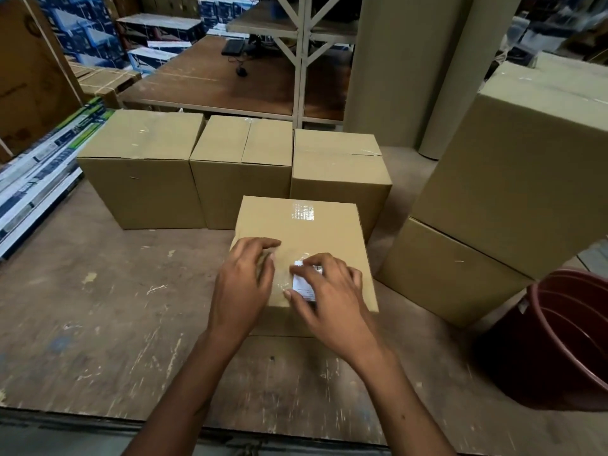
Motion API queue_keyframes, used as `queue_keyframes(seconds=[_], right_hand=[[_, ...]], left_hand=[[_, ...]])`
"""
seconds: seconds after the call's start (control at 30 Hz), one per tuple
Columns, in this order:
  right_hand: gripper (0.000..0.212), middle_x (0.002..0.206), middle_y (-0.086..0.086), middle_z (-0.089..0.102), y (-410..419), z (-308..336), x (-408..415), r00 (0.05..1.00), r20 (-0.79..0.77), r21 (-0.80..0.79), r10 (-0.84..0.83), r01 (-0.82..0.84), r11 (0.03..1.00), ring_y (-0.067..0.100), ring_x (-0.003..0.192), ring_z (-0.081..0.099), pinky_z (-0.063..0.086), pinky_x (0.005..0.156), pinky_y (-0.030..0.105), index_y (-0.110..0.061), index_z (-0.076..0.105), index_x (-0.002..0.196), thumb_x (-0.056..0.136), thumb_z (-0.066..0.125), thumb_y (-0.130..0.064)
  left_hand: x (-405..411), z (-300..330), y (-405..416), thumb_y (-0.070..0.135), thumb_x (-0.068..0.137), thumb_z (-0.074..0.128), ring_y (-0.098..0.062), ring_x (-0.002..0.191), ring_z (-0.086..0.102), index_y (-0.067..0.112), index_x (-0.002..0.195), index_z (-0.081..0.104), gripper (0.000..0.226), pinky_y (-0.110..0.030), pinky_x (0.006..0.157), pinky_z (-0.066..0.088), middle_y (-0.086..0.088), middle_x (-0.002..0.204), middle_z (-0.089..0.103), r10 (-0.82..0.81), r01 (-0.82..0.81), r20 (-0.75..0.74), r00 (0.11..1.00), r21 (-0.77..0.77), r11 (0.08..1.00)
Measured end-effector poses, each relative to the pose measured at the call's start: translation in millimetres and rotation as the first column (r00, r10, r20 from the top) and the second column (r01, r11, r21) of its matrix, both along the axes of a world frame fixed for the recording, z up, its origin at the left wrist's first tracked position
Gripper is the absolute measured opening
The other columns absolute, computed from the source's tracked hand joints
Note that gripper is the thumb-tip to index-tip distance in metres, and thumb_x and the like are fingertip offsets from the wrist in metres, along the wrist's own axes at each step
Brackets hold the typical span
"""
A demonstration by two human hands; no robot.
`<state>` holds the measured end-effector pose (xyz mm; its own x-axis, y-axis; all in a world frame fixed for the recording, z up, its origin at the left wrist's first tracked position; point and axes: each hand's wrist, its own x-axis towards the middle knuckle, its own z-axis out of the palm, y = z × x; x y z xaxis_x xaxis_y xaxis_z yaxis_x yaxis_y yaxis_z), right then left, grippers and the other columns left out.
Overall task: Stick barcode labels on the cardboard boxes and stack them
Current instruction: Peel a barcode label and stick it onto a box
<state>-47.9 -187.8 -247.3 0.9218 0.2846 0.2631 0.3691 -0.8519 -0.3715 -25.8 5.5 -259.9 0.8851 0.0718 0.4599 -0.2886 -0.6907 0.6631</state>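
Both hands down on the near cardboard box (306,232), sitting on the worn wooden worktable (98,307) just in front of the row. Left hand (243,284) resting on the box top, fingers bent and spread, tips pressing the cardboard, gripping nothing. Right hand (329,291) over the white barcode label (304,286), fingers arched with tips on its upper edge, thumb along its lower left side; pinching it or only pressing it flat, impossible to say. Label lying on the near right part of the box top, mostly hidden under the fingers. Glossy patch of clear tape (303,212) shining near the far edge of the same box.

Behind, three sealed boxes side by side: left box (141,166), middle box (240,159), right box (339,166), sides touching or nearly so. Off to the right, a tall stack of two larger boxes (500,199), upper one sitting on the lower. Dark red plastic tub (566,337) at the right edge, near the foot of that stack. Long printed cartons (42,169) lying along the left edge.
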Motion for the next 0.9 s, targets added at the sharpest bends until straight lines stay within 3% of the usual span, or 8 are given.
queue_keyframes(seconds=[0.1,0.2,0.27,0.4,0.6,0.7,0.77,0.9], right_hand=[[0.046,0.149,-0.006,0.053,5.6,1.9,-2.4,1.000,0.023,-0.046,0.001,0.000,0.999,0.015,0.140,0.048,0.029,0.119,0.042,-0.036,0.053,0.153,0.110,0.048,-0.054],[0.060,0.161,-0.004,0.051,2.0,4.9,-3.1,0.999,-0.035,-0.046,0.027,-0.029,0.999,0.018,0.153,0.043,0.018,0.129,0.043,-0.041,0.023,0.169,0.112,0.040,-0.056],[0.064,0.165,-0.006,0.049,-8.7,3.8,-3.7,0.996,-0.078,0.032,0.033,-0.031,0.999,0.013,0.155,0.041,0.015,0.132,0.042,-0.042,0.014,0.170,0.113,0.038,-0.056],[0.044,0.162,-0.016,0.051,-30.6,-3.7,-3.4,0.993,-0.001,0.020,0.115,-0.115,0.993,0.002,0.155,0.036,0.021,0.124,0.038,-0.041,0.049,0.157,0.114,0.043,-0.048],[0.039,0.140,-0.007,0.049,-23.6,19.1,26.1,0.973,0.010,-0.186,0.229,-0.224,0.957,0.013,0.129,0.049,0.036,0.111,0.041,-0.043,0.052,0.152,0.114,0.044,-0.040],[0.037,0.148,-0.007,0.052,-25.4,35.7,55.0,0.934,-0.023,-0.292,0.358,-0.348,0.891,0.018,0.134,0.051,0.041,0.107,0.042,-0.039,0.057,0.147,0.112,0.051,-0.033],[0.032,0.151,-0.010,0.056,-26.5,44.6,68.3,0.891,-0.110,-0.275,0.440,-0.453,0.848,0.017,0.136,0.054,0.045,0.107,0.044,-0.036,0.063,0.141,0.111,0.055,-0.031],[0.027,0.132,-0.011,0.067,-24.2,53.9,79.4,0.821,-0.197,-0.214,0.536,-0.570,0.794,0.012,0.118,0.061,0.051,0.100,0.038,-0.034,0.071,0.131,0.104,0.070,-0.033]], left_hand=[[0.5,0.1,3.8,0.017,0.107,0.061,-0.013,0.115,0.066,0.023,0.132,0.069,0.026,-0.041,0.097,0.056,0.007,0.128,0.068,-0.007,0.008,-0.007,1.000,0.061,0.998],[0.3,-5.2,9.6,0.030,0.108,0.060,-0.019,0.123,0.065,0.028,0.134,0.068,0.027,-0.050,0.106,0.048,0.007,0.136,0.067,0.043,-0.029,-0.063,0.997,0.219,0.975],[-2.6,-8.3,15.6,0.039,0.107,0.061,-0.020,0.134,0.059,0.031,0.137,0.067,0.032,-0.052,0.110,0.043,0.006,0.148,0.060,0.116,-0.084,-0.123,0.986,0.241,0.967],[-9.8,-11.1,18.1,0.040,0.108,0.060,-0.018,0.144,0.051,0.030,0.142,0.068,0.036,-0.041,0.111,0.045,0.005,0.160,0.051,0.084,-0.061,-0.158,0.984,0.143,0.988],[-8.8,-6.9,22.4,0.035,0.109,0.059,-0.018,0.144,0.052,0.029,0.140,0.071,0.034,-0.038,0.115,0.045,0.004,0.157,0.055,0.048,-0.025,-0.156,0.987,0.143,0.989],[-5.4,-3.5,30.9,0.033,0.108,0.062,-0.012,0.144,0.051,0.030,0.138,0.074,0.032,-0.031,0.114,0.042,0.006,0.155,0.058,0.016,0.007,-0.149,0.989,0.149,0.989],[1.1,-2.6,38.2,0.030,0.106,0.068,-0.009,0.142,0.054,0.029,0.133,0.077,0.029,-0.028,0.116,0.043,0.008,0.151,0.062,-0.044,0.061,-0.124,0.991,0.134,0.989],[23.4,0.2,63.1,0.026,0.102,0.075,-0.004,0.135,0.061,0.029,0.126,0.081,0.025,-0.035,0.114,0.051,0.010,0.140,0.071,-0.217,0.227,-0.080,0.973,0.143,0.963]])
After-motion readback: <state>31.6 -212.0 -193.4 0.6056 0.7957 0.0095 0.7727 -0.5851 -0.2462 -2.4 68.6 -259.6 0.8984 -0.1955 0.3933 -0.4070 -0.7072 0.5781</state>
